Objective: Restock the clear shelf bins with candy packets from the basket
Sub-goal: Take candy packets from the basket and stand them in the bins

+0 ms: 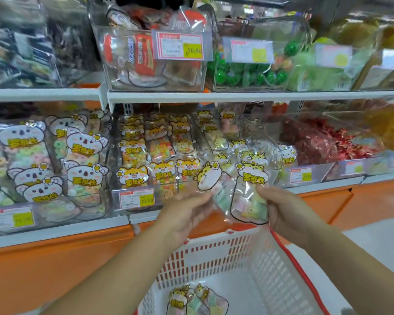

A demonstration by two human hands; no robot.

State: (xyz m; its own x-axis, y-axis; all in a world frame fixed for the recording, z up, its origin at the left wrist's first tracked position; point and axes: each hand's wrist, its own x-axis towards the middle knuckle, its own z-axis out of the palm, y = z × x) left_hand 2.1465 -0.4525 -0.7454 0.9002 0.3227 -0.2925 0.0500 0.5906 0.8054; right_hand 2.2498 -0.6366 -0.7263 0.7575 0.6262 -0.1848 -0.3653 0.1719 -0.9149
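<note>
Left hand (187, 209): pinches a tilted candy packet (208, 178).
Right hand (280, 208): grips an upright candy packet (251, 201).
Basket (214, 244): below both hands, more packets (196, 301) inside.

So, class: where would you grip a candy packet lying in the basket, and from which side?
Pinch the flat printed header of the candy packet, reaching from above: it lies on the floor of the basket, whose walls block the sides.
</note>
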